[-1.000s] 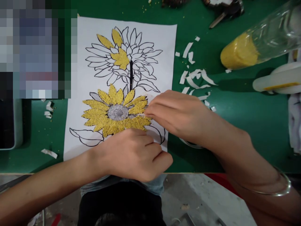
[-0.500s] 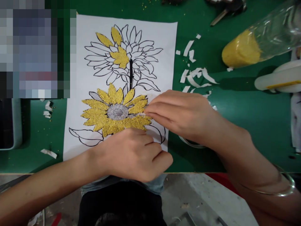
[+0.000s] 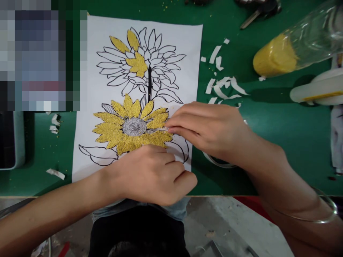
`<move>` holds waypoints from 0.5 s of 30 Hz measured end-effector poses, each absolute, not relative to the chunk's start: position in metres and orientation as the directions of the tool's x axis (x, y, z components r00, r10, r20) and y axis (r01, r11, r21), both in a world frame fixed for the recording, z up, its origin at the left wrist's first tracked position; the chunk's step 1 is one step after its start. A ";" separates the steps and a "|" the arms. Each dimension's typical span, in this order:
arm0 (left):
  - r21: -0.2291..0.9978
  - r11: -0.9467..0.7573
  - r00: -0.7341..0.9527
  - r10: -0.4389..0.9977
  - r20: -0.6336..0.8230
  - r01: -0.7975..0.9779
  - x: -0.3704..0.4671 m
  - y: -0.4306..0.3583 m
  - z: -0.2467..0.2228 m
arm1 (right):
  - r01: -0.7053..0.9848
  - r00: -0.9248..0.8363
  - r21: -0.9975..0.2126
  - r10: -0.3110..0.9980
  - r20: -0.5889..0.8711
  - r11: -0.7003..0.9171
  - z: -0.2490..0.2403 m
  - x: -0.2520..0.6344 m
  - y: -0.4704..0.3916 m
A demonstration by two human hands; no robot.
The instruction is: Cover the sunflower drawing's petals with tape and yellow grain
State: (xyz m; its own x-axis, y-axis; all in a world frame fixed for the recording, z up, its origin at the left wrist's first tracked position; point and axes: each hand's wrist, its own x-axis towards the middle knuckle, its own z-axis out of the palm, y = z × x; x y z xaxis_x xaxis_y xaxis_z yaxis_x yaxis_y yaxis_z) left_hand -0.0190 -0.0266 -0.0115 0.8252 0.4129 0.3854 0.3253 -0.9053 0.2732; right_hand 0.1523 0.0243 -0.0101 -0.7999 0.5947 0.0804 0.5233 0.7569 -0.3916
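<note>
A white sheet (image 3: 93,85) printed with two outlined flowers lies on the green table. Yellow grains cover most petals of the lower flower (image 3: 109,130), around its grey speckled centre, and a few petals of the upper flower (image 3: 139,64). My left hand (image 3: 158,175) rests curled over the sheet's bottom, its fingers folded under; what they hold, if anything, is hidden. Thumb and fingertips of my right hand (image 3: 203,128) pinch together at the right petals of the lower flower. Whatever is in that pinch is too small to make out.
Torn paper strips (image 3: 225,87) litter the table right of the sheet. A clear bottle of yellow grains (image 3: 278,53) lies at the upper right, above a white bottle (image 3: 316,87). Keys (image 3: 254,16) are at the back; a phone-like object (image 3: 16,142) sits at left.
Both hands stay in nearly the same place. The fingertips of my right hand shift very slightly at the petal's edge.
</note>
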 end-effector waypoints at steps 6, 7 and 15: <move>0.277 -0.905 0.826 0.412 0.384 0.323 -0.019 -0.027 -0.012 | 0.533 -0.799 -0.375 0.597 0.071 0.758 -0.011 0.151 0.024; 0.276 -0.906 0.826 0.411 0.385 0.322 -0.019 -0.027 -0.012 | 0.534 -0.799 -0.380 0.598 0.065 0.755 -0.011 0.151 0.024; 0.267 -0.906 0.822 0.413 0.393 0.328 -0.019 -0.026 -0.012 | 0.554 -0.797 -0.397 0.603 -0.001 0.732 -0.008 0.152 0.024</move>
State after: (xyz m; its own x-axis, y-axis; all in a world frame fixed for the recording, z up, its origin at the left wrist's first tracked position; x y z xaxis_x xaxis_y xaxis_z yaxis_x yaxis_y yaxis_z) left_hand -0.0193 -0.0260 -0.0115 0.8217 0.4129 0.3928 0.3276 -0.9062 0.2673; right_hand 0.1517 0.0241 -0.0076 -0.7974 0.6034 -0.0008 0.5541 0.7318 -0.3968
